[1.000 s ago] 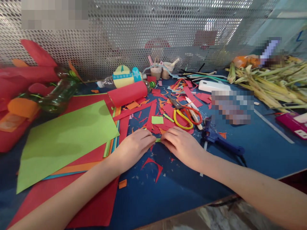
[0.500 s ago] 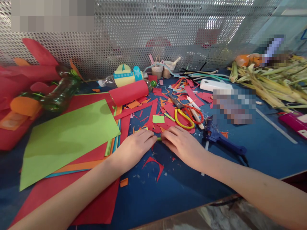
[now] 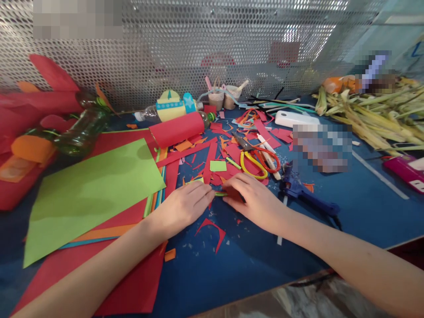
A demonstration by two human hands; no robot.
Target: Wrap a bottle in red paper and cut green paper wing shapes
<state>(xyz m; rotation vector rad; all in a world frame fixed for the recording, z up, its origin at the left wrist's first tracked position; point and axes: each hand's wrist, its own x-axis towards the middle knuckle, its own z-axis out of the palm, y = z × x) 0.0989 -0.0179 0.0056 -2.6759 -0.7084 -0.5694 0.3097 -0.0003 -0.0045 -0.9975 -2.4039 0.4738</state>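
Observation:
Low over the blue table, a narrow green paper strip (image 3: 220, 194) runs between my two hands, mostly covered by fingers. My left hand (image 3: 188, 202) is closed on its left end, the fingers pressed together. On the other side, my right hand (image 3: 256, 199) has its fingertips curled round the right end, with a gap showing between thumb and index finger. Just beyond lie a small green paper rectangle (image 3: 217, 166) and red scraps. Scissors (image 3: 254, 165) with yellow and red handles rest past my right hand. A curved red offcut (image 3: 213, 230) lies nearer me.
A large green sheet (image 3: 89, 194) covers red paper (image 3: 132, 282) at left. Behind are a red-wrapped bottle (image 3: 179, 128) and a yellow-and-blue decorated bottle (image 3: 170, 109). At right are a blue glue gun (image 3: 308, 196), a white case (image 3: 296, 118) and dried husks (image 3: 371, 110).
The thumb of my right hand has parted from its fingers, showing more of the green strip's end. My left hand stays nearly in place. The view has shifted slightly.

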